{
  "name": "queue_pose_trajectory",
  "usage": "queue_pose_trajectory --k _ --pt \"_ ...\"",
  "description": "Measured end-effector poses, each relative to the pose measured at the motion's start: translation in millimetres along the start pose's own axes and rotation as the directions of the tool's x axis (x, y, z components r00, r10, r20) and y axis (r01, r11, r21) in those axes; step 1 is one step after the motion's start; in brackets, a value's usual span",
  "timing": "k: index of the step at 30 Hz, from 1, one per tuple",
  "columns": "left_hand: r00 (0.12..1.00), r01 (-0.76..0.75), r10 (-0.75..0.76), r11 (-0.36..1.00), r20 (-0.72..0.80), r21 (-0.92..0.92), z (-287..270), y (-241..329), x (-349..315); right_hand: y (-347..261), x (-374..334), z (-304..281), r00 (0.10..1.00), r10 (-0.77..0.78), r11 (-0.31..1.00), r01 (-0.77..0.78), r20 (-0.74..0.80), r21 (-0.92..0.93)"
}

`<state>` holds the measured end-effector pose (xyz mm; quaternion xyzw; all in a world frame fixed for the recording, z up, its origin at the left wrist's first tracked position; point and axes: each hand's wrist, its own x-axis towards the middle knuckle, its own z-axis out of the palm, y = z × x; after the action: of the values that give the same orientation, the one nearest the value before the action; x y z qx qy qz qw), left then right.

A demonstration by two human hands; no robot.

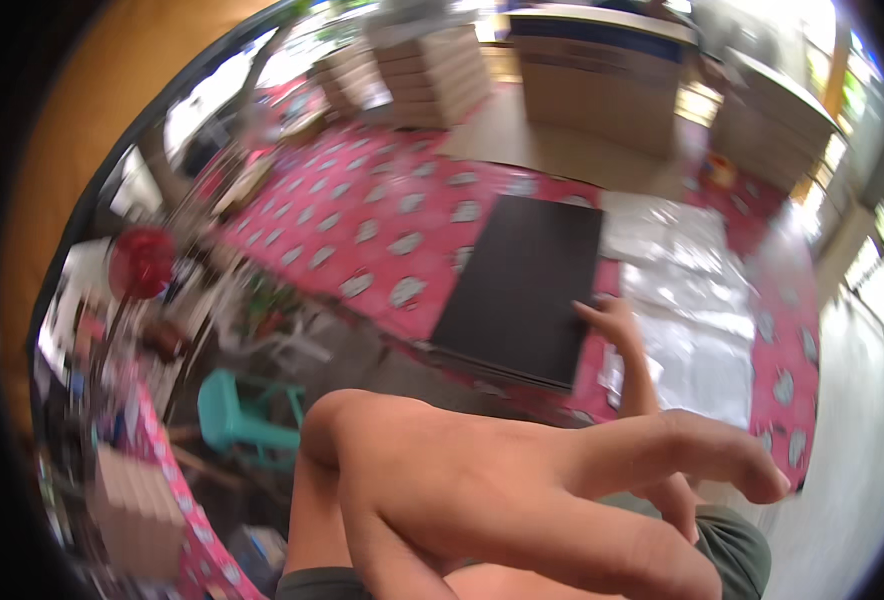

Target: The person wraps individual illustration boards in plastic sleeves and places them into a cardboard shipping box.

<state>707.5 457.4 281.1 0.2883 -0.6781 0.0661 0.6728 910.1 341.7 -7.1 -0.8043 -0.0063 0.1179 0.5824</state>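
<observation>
My left hand (502, 465) is raised close to the camera, large in the lower middle. Its back shows, with fingers stretched to the right, apart and holding nothing. Farther off, my right hand (617, 322) touches the right edge of a flat black rectangular board (527, 280), a fingertip reaching over its top. The front edge looks layered, so it may be a stack. Fingers of the right hand look extended, though their far side is hidden. Just right of the board lie clear plastic bags or sheets (687, 300), shiny and overlapping.
Board and plastic lie on a pink patterned table cover (382, 235). Behind stand a large cardboard box (602, 90), stacked boxes (432, 80) and another carton (772, 120). At left are a green plastic stool (227, 410), a red round object (144, 262) and a stack of cartons (137, 510).
</observation>
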Motion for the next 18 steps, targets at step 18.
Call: queue_pose_trajectory --k 18 --pt "0.776 0.519 0.039 0.528 -0.629 0.673 64 300 -109 -94 -109 196 0.432 -0.457 0.062 0.887 0.777 -0.457"
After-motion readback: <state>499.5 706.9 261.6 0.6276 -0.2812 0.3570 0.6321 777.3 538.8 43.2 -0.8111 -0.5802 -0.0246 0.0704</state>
